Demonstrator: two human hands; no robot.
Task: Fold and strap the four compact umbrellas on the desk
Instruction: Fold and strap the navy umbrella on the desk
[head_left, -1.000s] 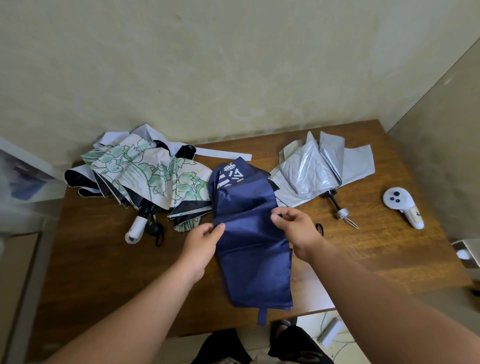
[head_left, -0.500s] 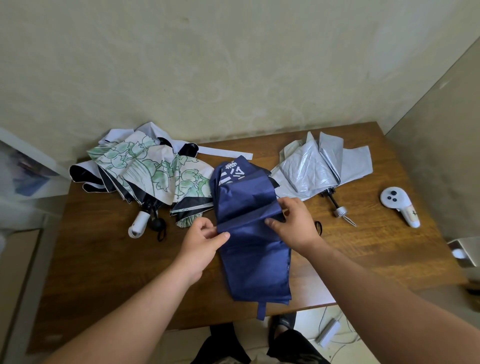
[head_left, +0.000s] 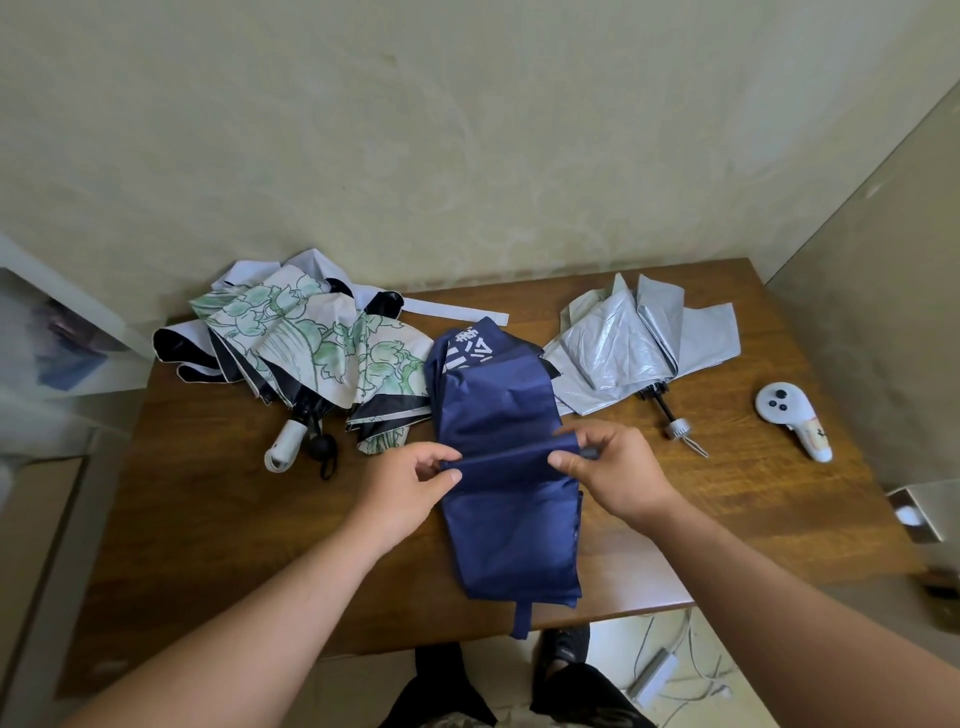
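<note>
1. Two hands are engaged on one crease: the left hand (head_left: 410, 470) pinches the left end of a raised cross-fold in the navy umbrella (head_left: 506, 467) between thumb and fingertips, and the right hand (head_left: 602, 462) pinches the right end of that fold, its fingers curled over the cloth edge.
2. The step in hand is judged to be the gathering of the navy canopy into pleats, so that it can be rolled around the shaft; strapping is not yet begun.
3. For the next move, the fold would need to be laid flat and even across the cloth, the panels wound tightly, and the strap (head_left: 521, 618) brought around the roll.
4. The navy umbrella is seen lying lengthwise on the tabletop (head_left: 208, 530), collapsed and loose, with white lettering at its far end and its strap hanging off the near edge.
5. Left of the navy umbrella, and touching it, a floral umbrella (head_left: 322, 348) lies rumpled over a pale one with black lining (head_left: 311, 262); neither is folded.
6. Right of the navy umbrella, a silver umbrella (head_left: 634, 343) lies spread open and unstrapped.
7. Further right of the navy umbrella, a white controller (head_left: 789, 415) rests apart.
</note>
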